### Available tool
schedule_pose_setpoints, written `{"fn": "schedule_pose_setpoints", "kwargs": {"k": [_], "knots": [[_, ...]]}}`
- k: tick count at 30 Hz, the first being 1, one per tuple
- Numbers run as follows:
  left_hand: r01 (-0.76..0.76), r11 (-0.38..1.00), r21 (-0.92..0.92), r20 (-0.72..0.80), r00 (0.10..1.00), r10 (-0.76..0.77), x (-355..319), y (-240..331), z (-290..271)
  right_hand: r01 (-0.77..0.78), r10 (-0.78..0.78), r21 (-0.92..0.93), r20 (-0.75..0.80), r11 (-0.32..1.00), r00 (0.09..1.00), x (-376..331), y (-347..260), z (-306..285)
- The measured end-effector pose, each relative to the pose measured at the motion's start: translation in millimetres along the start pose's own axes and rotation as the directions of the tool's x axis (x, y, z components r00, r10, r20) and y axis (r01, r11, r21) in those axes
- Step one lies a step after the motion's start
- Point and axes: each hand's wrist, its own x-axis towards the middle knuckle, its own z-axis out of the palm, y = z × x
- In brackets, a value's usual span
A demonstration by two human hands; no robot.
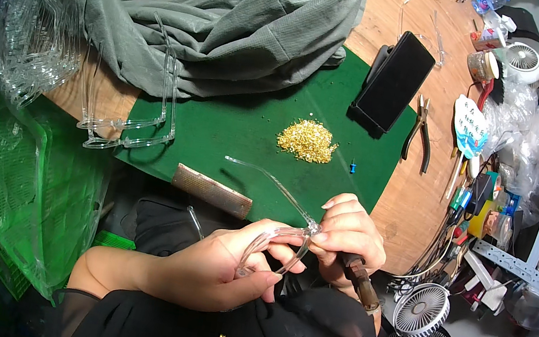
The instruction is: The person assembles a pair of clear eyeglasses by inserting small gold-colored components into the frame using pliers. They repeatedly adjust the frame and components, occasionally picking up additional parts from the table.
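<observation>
A clear plastic eyeglass frame is held up just past the near edge of the green mat. My left hand wraps round its front, with the thumb across the lower rim. The fingers of my right hand pinch the frame at its hinge corner, where one clear temple sticks out to the upper left. Tucked in that same hand is a dark tool with a brown, worn shaft; its working end is hidden. Beyond my hands lies a pile of small gold metal pieces.
The green mat carries two clear frames, a blue push pin and a black phone. Pliers lie to the right. Grey cloth, stacked clear frames and a green basket fill the left.
</observation>
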Motion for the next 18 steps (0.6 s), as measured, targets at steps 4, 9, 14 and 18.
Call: {"fn": "schedule_pose_setpoints", "kwargs": {"k": [4, 9, 14, 18], "knots": [[-0.008, 0.998, 0.067, -0.001, 1.0, 0.008, -3.1, -1.1, -0.5, -0.001, 0.0, 0.055, 0.01, 0.999, 1.0, -0.1, 1.5, 1.7], [-0.036, 0.976, 0.215, 0.01, 0.999, 0.034, -3.6, -2.2, -1.0, -0.024, 0.024, 0.125, 0.004, 0.992, 1.0, -2.5, 1.0, 0.7], [-0.038, 0.969, 0.244, 0.012, 0.999, 0.036, -4.3, 0.1, -1.0, -0.057, 0.056, 0.144, 0.014, 0.988, 0.998, -5.1, 0.5, 0.4], [0.031, 1.0, -0.005, -0.022, 0.999, -0.031, -3.6, -3.1, -0.3, -0.057, 0.056, 0.153, 0.013, 0.986, 0.998, -4.1, 0.1, 2.4]]}}
